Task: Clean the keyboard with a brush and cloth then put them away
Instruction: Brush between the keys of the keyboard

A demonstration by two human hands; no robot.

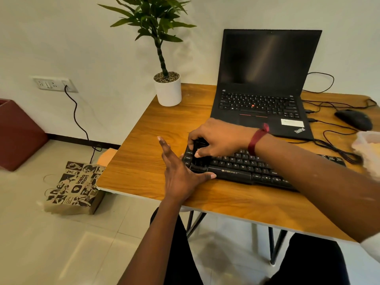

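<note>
Right hand: the right hand [218,138] is curled round a small dark brush [198,161] and holds it down on the keys at the left end of the keyboard [236,172]. The brush is black on black, so its outline is hard to make out tbh.
Left hand: the left hand [181,171] holds nothing. Its fingers are straight and spread, and it lies on the worktop [144,161] right at the keyboard's left end, with the thumb against the near edge. My guess is it's pinning the board so it doesn't skate around under the brush.
Keyboard spot: it sits on the near part of the worktop, just in front of the open laptop [267,68], which has a dark screen.
Readable stuff: "ZEBRONICS" is on the space bar and "ThinkPad" on the laptop's near right corner. The paper bag [76,186] on the floor to the left says "insta mart".
Cloth: I can't spot it for sure. A pale blurry thing [368,145] at the right edge could be it or a tub.
Other bits: there's a potted plant [167,89] at the far left corner and a mouse [353,119] at the far right, with cables trailing.
Stage: this looks like the brushing part, with the cloth wipe and the tidy-up not yet done.
</note>
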